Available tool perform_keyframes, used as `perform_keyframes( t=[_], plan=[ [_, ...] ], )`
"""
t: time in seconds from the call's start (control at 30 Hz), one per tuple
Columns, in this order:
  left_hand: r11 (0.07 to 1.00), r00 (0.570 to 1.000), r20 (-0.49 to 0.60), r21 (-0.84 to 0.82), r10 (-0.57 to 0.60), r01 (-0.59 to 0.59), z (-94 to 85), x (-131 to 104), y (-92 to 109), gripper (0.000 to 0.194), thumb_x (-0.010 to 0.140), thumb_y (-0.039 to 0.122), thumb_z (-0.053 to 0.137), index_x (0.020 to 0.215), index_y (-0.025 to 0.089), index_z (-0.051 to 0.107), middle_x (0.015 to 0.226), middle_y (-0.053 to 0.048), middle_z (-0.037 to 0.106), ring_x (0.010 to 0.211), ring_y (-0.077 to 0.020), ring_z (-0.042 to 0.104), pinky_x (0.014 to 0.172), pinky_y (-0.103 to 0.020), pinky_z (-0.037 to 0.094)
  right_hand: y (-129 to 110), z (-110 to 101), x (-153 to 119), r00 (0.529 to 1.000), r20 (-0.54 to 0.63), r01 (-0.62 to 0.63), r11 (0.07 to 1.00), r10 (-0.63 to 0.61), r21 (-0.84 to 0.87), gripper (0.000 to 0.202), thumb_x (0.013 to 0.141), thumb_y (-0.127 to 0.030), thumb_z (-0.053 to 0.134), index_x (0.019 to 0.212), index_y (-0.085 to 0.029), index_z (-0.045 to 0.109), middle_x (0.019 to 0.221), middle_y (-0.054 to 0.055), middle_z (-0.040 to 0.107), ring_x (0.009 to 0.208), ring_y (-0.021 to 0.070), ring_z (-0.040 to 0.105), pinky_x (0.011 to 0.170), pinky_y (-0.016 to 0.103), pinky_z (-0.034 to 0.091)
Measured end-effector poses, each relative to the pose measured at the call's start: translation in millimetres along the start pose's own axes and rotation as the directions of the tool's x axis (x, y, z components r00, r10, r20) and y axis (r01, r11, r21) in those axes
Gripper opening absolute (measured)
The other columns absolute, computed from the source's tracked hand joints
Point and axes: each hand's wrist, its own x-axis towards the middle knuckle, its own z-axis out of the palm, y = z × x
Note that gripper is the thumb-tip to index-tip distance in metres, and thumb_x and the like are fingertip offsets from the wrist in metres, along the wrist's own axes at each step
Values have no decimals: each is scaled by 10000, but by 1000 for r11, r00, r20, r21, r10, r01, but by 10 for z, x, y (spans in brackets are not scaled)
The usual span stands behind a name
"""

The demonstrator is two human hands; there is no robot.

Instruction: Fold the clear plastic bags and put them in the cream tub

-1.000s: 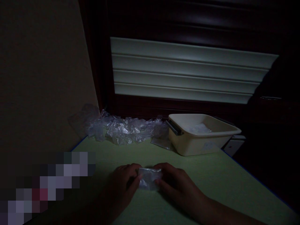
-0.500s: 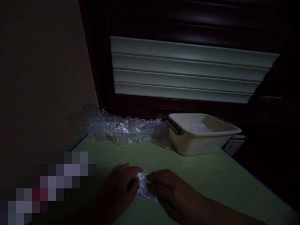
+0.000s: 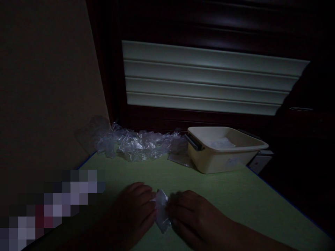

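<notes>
A small piece of clear, shiny plastic (image 3: 162, 212) lies between my two hands above the green table (image 3: 222, 195). My left hand (image 3: 140, 209) has its fingers curled on the left edge of the plastic. From the other side, my right hand (image 3: 185, 212) pinches the right edge, its fingers bent together. Dim light hides the fingertips and thumbs in part.
Crumpled clear plastic bags (image 3: 138, 144) are heaped along the table's back edge. A cream bin (image 3: 222, 160) with dark handles stands at the back right, with clear plastic inside. Behind is a dark panel with pale slats (image 3: 204, 80). A blurred patch covers the lower left.
The fingers of my left hand have shifted and now curl over the plastic's left side. The plastic has changed shape and stands more upright between my hands.
</notes>
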Motion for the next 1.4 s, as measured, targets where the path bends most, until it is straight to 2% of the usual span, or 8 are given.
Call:
perform_keyframes(
  t=[0.2, 0.37, 0.53, 0.77, 1.03, 1.13, 1.27, 1.4],
  plan=[
    [992, 995, 1, -84, -99, 99, 62, -59, -68, 218, 793, 44, 536, 889, 201, 654, 969, -56, 637, 904, -237, 569, 760, -389, 470, -43, -4, -28, 1000, -17, 23, 997, -22, 80, 186, 879, -153, 465, 989, -146, 614, 853, 86, 673, 745, 178, 582, 699, 286, 423],
    [977, 991, 45, -167, -128, 134, 82, -88, -81, 248, 828, 55, 491, 925, 213, 657, 1046, -60, 590, 982, -232, 538, 808, -384, 470, 51, 48, -18, 955, -174, -204, 960, 238, 193, 176, 896, -186, 447, 949, -151, 611, 828, 78, 620, 757, 183, 556, 675, 294, 439],
    [961, 982, 87, -211, -165, 180, 58, -84, -57, 310, 832, 34, 471, 923, 254, 670, 1156, -33, 543, 1088, -224, 494, 895, -377, 443, 100, 59, 30, 920, -110, -343, 907, 377, 243, 201, 873, -190, 522, 1047, -154, 617, 921, 85, 588, 856, 203, 546, 754, 331, 452],
    [944, 971, -20, -241, -239, 227, 137, -124, -83, 273, 815, 108, 522, 1048, 219, 612, 1130, -72, 564, 1052, -232, 518, 879, -399, 461, 100, 141, 40, 926, -95, -332, 906, 366, 262, 181, 762, -54, 594, 875, -182, 654, 884, 46, 609, 864, 192, 540, 767, 314, 435],
    [883, 957, -97, -420, -273, 209, 188, -79, -76, 110, 759, 127, 571, 759, 211, 643, 923, -41, 638, 905, -200, 582, 799, -337, 465, 105, 199, 18, 903, -199, -288, 881, 380, 375, 136, 766, -60, 549, 797, -186, 590, 808, 27, 608, 779, 172, 551, 696, 300, 434],
    [787, 946, -66, -575, -318, 224, 187, -53, -45, 122, 788, 151, 531, 731, 197, 629, 789, -20, 659, 769, -160, 613, 709, -266, 467, 89, 192, 26, 860, -191, -305, 776, 473, 552, 121, 767, -130, 579, 877, -181, 574, 812, 29, 602, 737, 163, 554, 660, 295, 447],
    [664, 860, 153, -576, -486, 478, 135, -45, -10, 146, 789, 279, 540, 723, 190, 633, 708, 5, 655, 666, -147, 606, 638, -242, 441, 112, 190, 52, 855, -51, -235, 474, 516, 849, 327, 769, -312, 659, 1052, -185, 557, 933, 56, 629, 839, 176, 591, 724, 315, 466],
    [547, 792, 340, -582, -507, 601, 77, 2, -26, 230, 779, 356, 503, 737, 170, 632, 630, 20, 607, 572, -128, 544, 520, -208, 389, 165, 204, 64, 867, 83, -252, 289, 492, 923, 305, 724, -424, 717, 849, -164, 620, 753, 3, 627, 662, 109, 562, 652, 262, 425]
  ],
)
